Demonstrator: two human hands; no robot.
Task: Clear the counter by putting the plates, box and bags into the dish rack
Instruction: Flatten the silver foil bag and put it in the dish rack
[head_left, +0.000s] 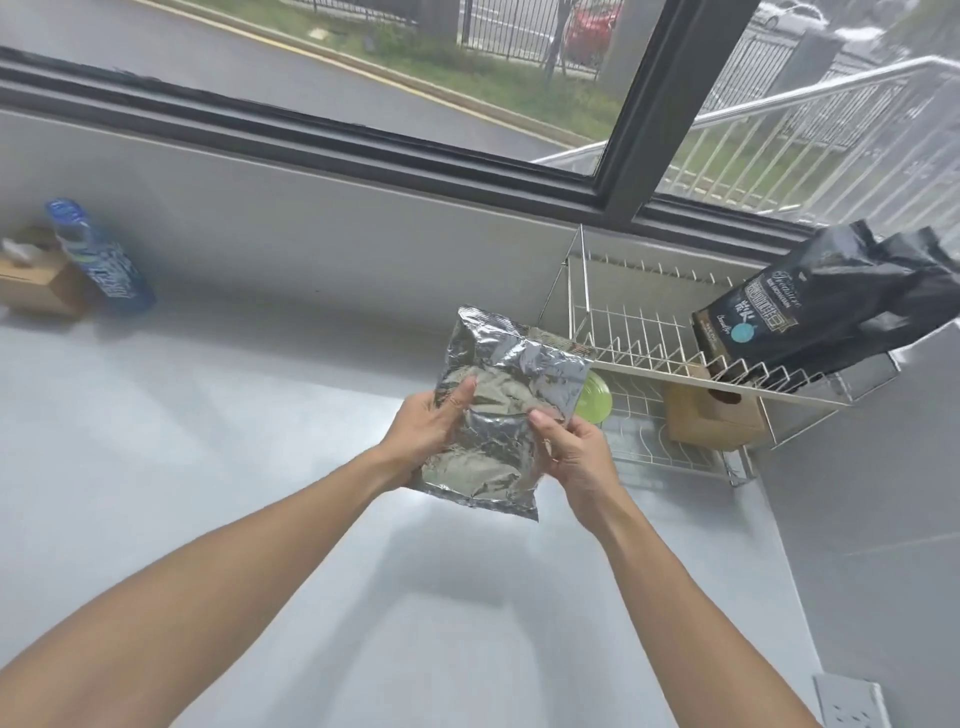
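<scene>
Both my hands hold a crinkled silver foil bag (511, 395) above the counter, just left of the dish rack (649, 338). My left hand (431, 423) grips its left edge and my right hand (569, 449) grips its lower right side. The two-tier wire rack stands at the right by the wall. A black bag (831, 312) lies on its upper tier. On the lower tier sit a brown cardboard box (711, 415) and a green plate (595, 400), partly hidden behind the foil bag.
A blue bottle (101, 260) and a brown tissue box (36, 283) stand at the far left of the grey counter (260, 415). A window runs along the back wall. A white wall socket (852, 709) is at the lower right.
</scene>
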